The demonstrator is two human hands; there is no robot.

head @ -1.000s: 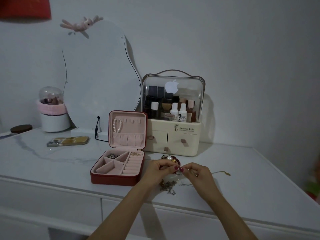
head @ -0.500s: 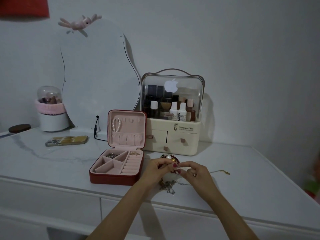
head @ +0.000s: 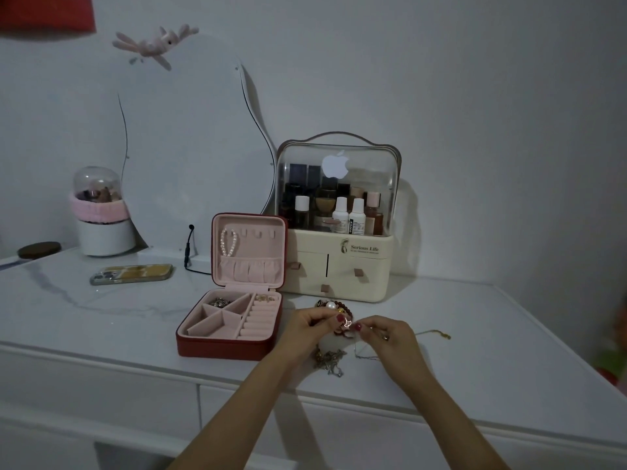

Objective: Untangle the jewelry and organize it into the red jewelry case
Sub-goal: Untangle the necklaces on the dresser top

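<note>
Head view: tangled clump of beaded and chained jewelry (head: 334,312) lifted just above the white marble-patterned tabletop (head: 84,310), pinched from both sides. Left hand (head: 307,325) curled round the clump's left edge, thumb and forefinger closed on it beside a white pearl bead (head: 330,304) and dark red beads. Right hand (head: 386,335) closing thumb and forefinger on a small shiny charm (head: 346,321) at the clump's right edge, fingertips of the two hands nearly touching. Below the grip, loose silver chains (head: 330,361) dangling to the tabletop; right of the grip, a thin gold chain (head: 436,333) lying flat. Left of the grip, open red jewelry case with pink lining (head: 230,320), lid upright, a pearl bracelet (head: 229,244) hung inside the lid, small pieces in two rear compartments. Behind the grip, cream cosmetic organizer with clear domed lid (head: 339,225), bottles inside. Far left of the grip, a phone in a yellow case (head: 132,273) lying flat.
</note>
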